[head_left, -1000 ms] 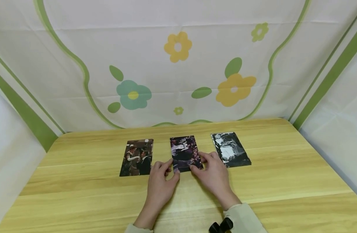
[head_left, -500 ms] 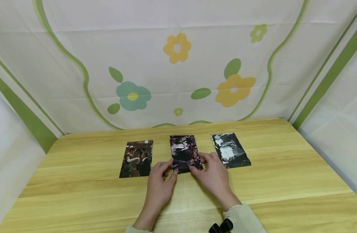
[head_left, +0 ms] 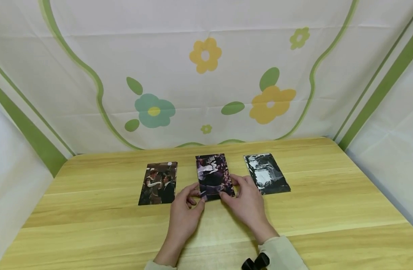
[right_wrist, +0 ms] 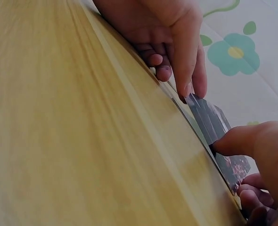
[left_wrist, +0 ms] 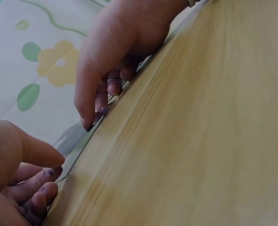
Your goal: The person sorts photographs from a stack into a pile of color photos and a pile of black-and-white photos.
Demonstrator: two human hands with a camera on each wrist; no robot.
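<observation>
The middle photo [head_left: 213, 176] is pinched at its near corners by the left hand [head_left: 184, 213] and right hand [head_left: 248, 204], near edge lifted off the table [head_left: 328, 210]. With a grip that thin, it could easily be bent or dropped onto the neighbouring black-and-white photo [head_left: 266, 173].

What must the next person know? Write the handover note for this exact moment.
Left hand: pinches the near left corner of the dark purplish glossy photo print.
Right hand: pinches its near right corner.
Things: that print is in the middle of a row on the light wooden table. The brown-toned photo of two people is on its left, the black-and-white photo on its right.
Done: both outer photos lie flat, untouched.
Left: the middle print is not yet let go and its near edge seems raised. It probably needs laying flat in line.
</observation>
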